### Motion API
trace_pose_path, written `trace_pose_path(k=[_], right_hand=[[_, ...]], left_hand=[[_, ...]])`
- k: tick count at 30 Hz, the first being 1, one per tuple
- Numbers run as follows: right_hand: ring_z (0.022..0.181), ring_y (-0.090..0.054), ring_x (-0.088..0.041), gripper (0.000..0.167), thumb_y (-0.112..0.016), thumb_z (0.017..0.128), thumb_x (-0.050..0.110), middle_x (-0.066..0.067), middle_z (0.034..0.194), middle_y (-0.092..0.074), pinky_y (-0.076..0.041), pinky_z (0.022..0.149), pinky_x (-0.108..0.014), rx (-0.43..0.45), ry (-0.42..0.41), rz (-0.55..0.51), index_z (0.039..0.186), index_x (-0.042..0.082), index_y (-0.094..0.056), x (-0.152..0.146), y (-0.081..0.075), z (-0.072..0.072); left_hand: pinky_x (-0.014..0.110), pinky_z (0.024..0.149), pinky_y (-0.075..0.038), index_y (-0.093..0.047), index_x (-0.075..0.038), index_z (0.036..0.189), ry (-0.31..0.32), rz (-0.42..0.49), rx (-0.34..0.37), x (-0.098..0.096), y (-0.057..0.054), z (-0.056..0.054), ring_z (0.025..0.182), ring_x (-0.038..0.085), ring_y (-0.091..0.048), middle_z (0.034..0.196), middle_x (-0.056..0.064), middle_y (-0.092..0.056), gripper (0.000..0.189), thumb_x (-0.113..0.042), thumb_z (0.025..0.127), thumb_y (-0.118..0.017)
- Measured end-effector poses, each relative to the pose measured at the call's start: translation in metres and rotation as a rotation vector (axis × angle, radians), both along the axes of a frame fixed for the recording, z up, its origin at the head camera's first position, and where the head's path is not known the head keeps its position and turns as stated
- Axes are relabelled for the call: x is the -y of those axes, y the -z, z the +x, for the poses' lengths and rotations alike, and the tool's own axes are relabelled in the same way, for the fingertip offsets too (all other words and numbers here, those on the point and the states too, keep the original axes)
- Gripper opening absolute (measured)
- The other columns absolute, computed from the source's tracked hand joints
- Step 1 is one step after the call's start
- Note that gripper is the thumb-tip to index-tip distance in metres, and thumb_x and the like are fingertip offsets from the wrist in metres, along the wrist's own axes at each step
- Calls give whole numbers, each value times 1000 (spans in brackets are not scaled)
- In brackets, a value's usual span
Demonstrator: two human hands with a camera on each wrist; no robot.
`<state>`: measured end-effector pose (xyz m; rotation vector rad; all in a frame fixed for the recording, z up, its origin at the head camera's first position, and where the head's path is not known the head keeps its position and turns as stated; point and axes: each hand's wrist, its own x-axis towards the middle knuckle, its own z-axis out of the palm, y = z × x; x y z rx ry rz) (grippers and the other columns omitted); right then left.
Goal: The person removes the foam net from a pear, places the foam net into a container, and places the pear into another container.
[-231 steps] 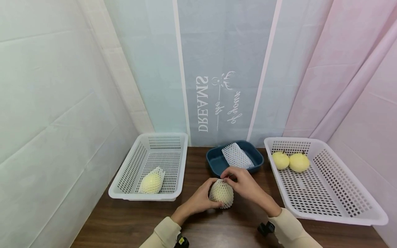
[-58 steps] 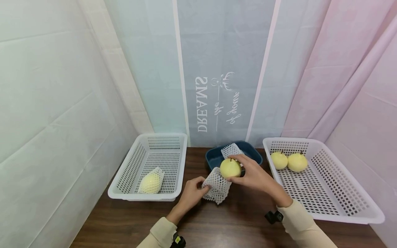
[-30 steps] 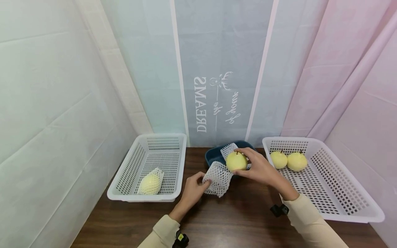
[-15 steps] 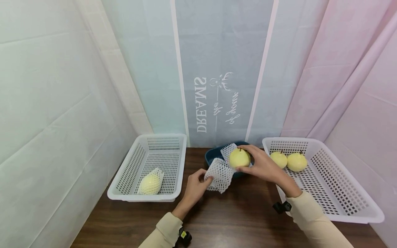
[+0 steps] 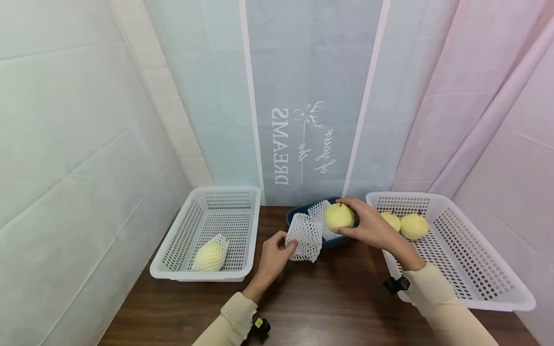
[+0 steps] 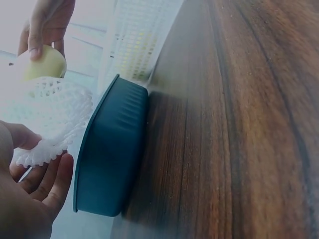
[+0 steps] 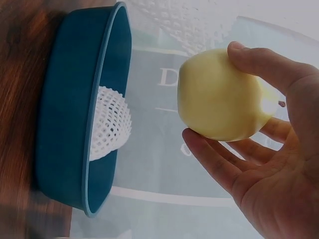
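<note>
My left hand (image 5: pixel 273 254) pinches the lower left edge of a white foam net sleeve (image 5: pixel 304 239), held up in front of the blue basin. In the left wrist view the sleeve (image 6: pixel 52 112) hangs between thumb and fingers, apparently with no fruit in it. My right hand (image 5: pixel 368 226) grips a pale yellow pear (image 5: pixel 339 217) by its sides, over the basin's right part. The right wrist view shows this pear (image 7: pixel 219 94) clear of the basin, its stem toward the palm. Inside the blue basin (image 5: pixel 294 211) lies more white foam netting (image 5: pixel 319 210).
At the left, a white basket (image 5: pixel 203 275) holds one pear in a foam net (image 5: pixel 210 254). The white basket (image 5: pixel 476 303) at the right holds two bare pears (image 5: pixel 414 226), one partly behind my right hand. All stand on a dark wood table (image 5: pixel 320 307) before a curtain.
Earlier, both hands were on a netted pear; since then pear and sleeve have come apart. The right hand has carried the bare pear up and right. The left hand has raised the sleeve slightly.
</note>
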<state>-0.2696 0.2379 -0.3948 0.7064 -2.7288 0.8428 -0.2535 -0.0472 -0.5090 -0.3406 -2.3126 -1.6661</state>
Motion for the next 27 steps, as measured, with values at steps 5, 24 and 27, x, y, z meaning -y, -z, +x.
trace_pose_path(k=[5,24,27], right_hand=[[123,-63,-38,79,-91,87,33,-22,146,-61,-57,95,-57,13,-8,-12,150,3,-55,-3,-3,-2],[109,-63,-33,80,-92,85,35,-23,138,-66,-53,88,-49,11,40,6,148,1,-57,-21,-2,-10],[108,-63,-33,78,-92,85,33,-23,136,-66,-53,87,-49,11,44,-3,147,0,-58,-23,-3,-12]], left_hand=[[18,58,-42,-74,-13,94,-19,9,6,-2,-2,-4,60,4,-48,75,-4,-63,5,-14,95,-79],[19,65,-48,-68,-9,92,-4,76,47,-11,-10,-11,71,4,-56,89,3,-71,13,-15,94,-80],[20,67,-48,-67,-9,91,-9,73,57,-12,-12,-13,72,5,-57,89,2,-70,14,-16,94,-80]])
